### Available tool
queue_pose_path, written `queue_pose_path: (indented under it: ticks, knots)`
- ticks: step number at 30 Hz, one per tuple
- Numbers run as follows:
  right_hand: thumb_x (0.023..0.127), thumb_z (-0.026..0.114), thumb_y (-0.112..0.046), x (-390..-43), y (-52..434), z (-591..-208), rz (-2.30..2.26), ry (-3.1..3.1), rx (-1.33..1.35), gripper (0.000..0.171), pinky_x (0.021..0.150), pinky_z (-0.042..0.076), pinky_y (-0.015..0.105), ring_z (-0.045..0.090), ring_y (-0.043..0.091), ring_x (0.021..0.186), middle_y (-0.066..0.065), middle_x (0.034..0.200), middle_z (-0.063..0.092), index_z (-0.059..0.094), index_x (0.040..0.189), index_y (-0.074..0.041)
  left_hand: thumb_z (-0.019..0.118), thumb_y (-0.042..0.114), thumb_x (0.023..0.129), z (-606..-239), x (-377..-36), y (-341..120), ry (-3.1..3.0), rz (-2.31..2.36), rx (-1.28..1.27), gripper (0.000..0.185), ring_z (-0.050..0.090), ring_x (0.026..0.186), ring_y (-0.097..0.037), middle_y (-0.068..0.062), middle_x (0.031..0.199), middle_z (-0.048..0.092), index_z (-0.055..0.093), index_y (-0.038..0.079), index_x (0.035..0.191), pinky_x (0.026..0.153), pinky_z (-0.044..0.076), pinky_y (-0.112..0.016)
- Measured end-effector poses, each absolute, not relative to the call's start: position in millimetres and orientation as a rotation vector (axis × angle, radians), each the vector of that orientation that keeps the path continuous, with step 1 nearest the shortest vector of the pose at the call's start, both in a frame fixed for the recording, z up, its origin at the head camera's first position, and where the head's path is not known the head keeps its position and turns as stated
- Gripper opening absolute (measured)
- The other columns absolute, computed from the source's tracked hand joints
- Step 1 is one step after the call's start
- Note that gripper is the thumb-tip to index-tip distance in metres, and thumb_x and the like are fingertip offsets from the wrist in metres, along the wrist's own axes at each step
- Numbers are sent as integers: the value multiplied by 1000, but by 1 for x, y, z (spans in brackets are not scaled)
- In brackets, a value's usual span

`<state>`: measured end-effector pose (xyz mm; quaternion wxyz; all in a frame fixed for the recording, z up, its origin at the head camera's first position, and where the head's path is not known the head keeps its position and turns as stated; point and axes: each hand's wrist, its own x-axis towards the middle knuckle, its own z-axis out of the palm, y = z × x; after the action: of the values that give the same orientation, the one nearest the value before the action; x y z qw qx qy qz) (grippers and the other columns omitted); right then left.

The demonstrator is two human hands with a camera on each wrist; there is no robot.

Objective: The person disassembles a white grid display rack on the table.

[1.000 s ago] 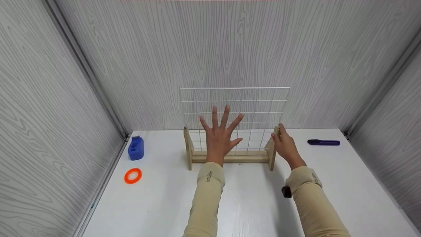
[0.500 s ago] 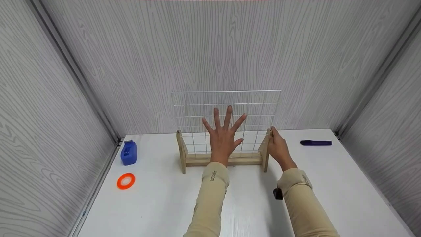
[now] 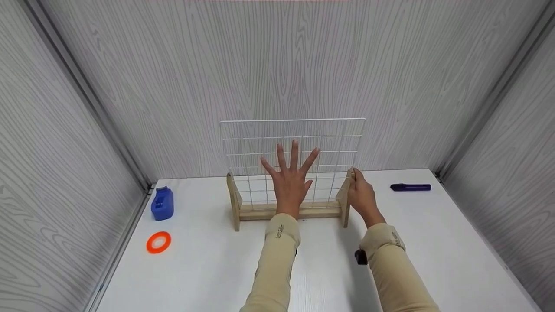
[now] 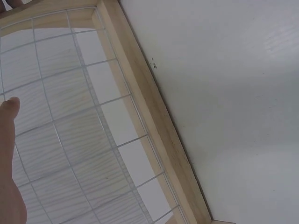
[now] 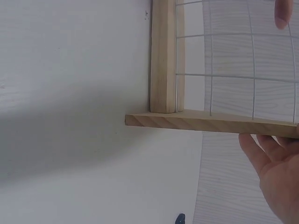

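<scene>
One wire rack point(image 3: 292, 143) stands upright, running left-right; left hand point(image 3: 289, 182) spread flat, right hand point(image 3: 360, 195) apparently gripping its end post

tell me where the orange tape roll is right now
In the head view the orange tape roll lies flat on the white table at the left, just in front of the blue tape dispenser.

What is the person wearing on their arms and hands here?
Both arms are covered by long, snug beige sleeves that end at the wrists. The left sleeve has a small dark logo near its cuff, and so does the right sleeve. A small black device sits at the right wrist. Both hands are bare, with no gloves.
</scene>
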<state>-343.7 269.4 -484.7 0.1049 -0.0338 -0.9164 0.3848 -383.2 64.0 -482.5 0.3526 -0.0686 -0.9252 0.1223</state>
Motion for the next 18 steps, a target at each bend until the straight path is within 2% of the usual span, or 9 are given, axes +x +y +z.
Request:
queue_pose_path:
  ticks: [6, 9, 13, 18]
  knots:
    - [108, 29, -11, -345, 273, -488, 1142, -2709, -100, 53, 119, 35, 56, 41, 45, 144, 31, 156, 39, 22, 159, 2, 57, 62, 95, -488, -387, 66, -2311, 278, -152, 92, 13, 156, -43, -6, 170, 3, -12, 55, 156, 111, 23, -81]
    - [108, 30, -10, -346, 275, -489, 1128, -2711, -61, 52, 119, 34, 56, 40, 45, 144, 31, 156, 39, 23, 158, 3, 62, 51, 95, -490, -388, 65, -2277, 265, -144, 92, 15, 156, -41, -4, 168, 6, -7, 56, 156, 111, 24, -80]
    - [108, 32, -9, -346, 279, -490, 1072, -2712, 16, 52, 117, 36, 58, 43, 47, 142, 32, 154, 40, 23, 157, 5, 65, 48, 93, -490, -390, 64, -2272, 252, -146, 99, 16, 156, -40, -3, 167, 4, -11, 55, 155, 111, 25, -79]
    - [109, 32, -12, -345, 286, -493, 1061, -2741, 67, 53, 118, 34, 60, 41, 47, 143, 30, 156, 39, 22, 158, 4, 64, 47, 94, -492, -393, 63, -2250, 227, -142, 103, 17, 155, -37, -1, 166, 1, -19, 53, 155, 111, 28, -78]
